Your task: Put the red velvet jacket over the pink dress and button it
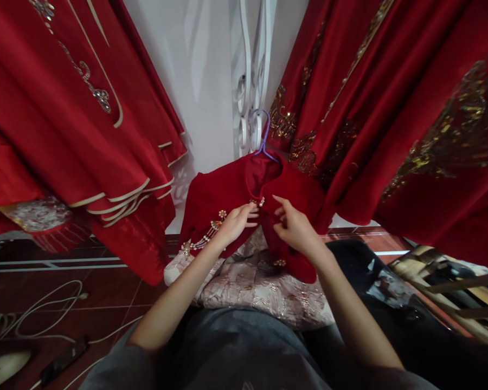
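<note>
Jacket (215, 187) and purple hanger (263, 145) hang together, the collar just beyond the fingers of both hands. The left hand (236, 221) lies over the red front, its fingers (251, 213) stretched out at the opening, right beside the beaded clasp (262, 201); I cannot tell whether they pinch the cloth edge. The right hand (295, 227) is just across the opening, index finger extended toward the clasp and the others loosely curled, with nothing visible in their hold. Whether the clasp is fastened cannot be told.

Straight beyond the fingers, the hanger's hook meets a white stand (247, 59) in front of a pale wall (203, 49). Left of the left fingers, a pearl ornament (203, 238) trails down the jacket; below the right fingers sits a small brooch (280, 263). Nearer the person than the fingers, a pale brocade (264, 290) spreads under the jacket, its two fronts parting over it.

Well to the left of the fingers, red garments (109, 130) with cream piping hang above a tiled floor (114, 292), where a cable (44, 335) loops. Well to the right are red gowns (341, 108) with gold sequins and, lower, clear plastic (390, 287) on something black.
</note>
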Action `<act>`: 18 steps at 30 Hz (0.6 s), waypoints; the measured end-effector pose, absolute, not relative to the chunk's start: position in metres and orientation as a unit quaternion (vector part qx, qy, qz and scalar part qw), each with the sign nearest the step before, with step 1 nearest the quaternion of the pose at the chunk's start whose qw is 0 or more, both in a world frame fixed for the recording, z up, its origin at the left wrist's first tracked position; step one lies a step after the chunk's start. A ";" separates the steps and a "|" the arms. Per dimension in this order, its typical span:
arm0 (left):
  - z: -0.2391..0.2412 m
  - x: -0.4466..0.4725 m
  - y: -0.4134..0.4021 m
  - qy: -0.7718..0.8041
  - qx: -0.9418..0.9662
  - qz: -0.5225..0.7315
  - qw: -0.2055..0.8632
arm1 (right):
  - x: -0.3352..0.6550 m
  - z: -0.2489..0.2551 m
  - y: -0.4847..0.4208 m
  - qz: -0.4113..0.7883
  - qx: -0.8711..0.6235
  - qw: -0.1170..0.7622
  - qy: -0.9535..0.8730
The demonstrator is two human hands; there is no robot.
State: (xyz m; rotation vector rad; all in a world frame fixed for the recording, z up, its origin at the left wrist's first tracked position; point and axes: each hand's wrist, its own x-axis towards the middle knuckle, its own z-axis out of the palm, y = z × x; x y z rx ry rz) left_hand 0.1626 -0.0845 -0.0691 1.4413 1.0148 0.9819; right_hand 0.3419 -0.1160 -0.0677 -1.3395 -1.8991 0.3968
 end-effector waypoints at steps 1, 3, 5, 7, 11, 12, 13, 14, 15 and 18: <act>-0.070 0.164 -0.085 0.423 0.602 0.414 0.536 | 0.348 -0.062 -0.118 0.147 -0.554 0.373 -0.730; -0.070 0.166 -0.088 0.413 0.611 0.414 0.534 | 0.357 -0.050 -0.125 0.146 -0.580 0.381 -0.705; -0.068 0.167 -0.091 0.404 0.623 0.405 0.533 | 0.360 -0.041 -0.133 0.175 -0.567 0.397 -0.700; -0.063 0.164 -0.094 0.404 0.628 0.396 0.534 | 0.360 -0.037 -0.139 0.221 -0.539 0.392 -0.712; -0.042 0.135 -0.097 0.417 0.670 0.406 0.461 | 0.361 -0.035 -0.147 0.278 -0.492 0.357 -0.744; -0.038 0.125 -0.097 0.423 0.693 0.413 0.411 | 0.362 -0.035 -0.149 0.290 -0.482 0.352 -0.748; -0.034 0.114 -0.097 0.434 0.714 0.420 0.355 | 0.364 -0.033 -0.151 0.305 -0.472 0.348 -0.751; -0.032 0.103 -0.097 0.448 0.730 0.422 0.298 | 0.365 -0.031 -0.153 0.321 -0.461 0.343 -0.753; -0.032 0.094 -0.098 0.462 0.742 0.416 0.252 | 0.367 -0.028 -0.155 0.337 -0.449 0.337 -0.756; -0.040 0.077 -0.102 0.504 0.761 0.375 0.161 | 0.368 -0.020 -0.160 0.361 -0.424 0.316 -0.768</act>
